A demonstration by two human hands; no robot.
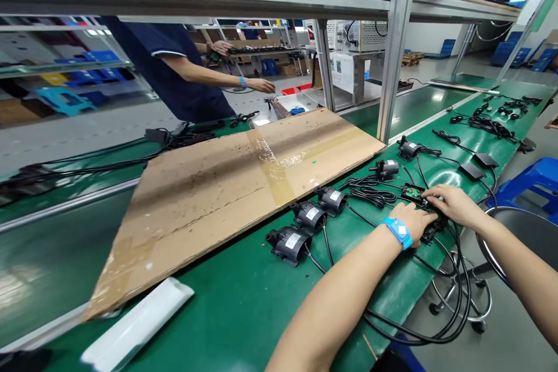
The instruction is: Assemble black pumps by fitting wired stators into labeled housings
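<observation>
My left hand (pixel 410 222), with a blue wrist strap (pixel 399 232), lies low over the green bench, fingers bent against small black parts that it largely hides. Close beside it, my right hand (pixel 453 204) has its thumb and fingers drawn together at the end of an open black case (pixel 410 190) with a green circuit board in it. What exactly sits between the fingers of each hand is hidden. Black cables (pixel 462 296) run from under my hands and loop over the bench's front edge. Left of them stand black pumps (pixel 291 246) with white labels, in a row.
A large cardboard sheet (pixel 226 186) lies behind the pumps. A white packet (pixel 139 325) is at lower left. Flat black boxes (pixel 472 171) and coiled cables (pixel 488 127) lie farther right. A metal post (pixel 394 52) rises behind. Across the line, a co-worker's hand (pixel 260 85) reaches out.
</observation>
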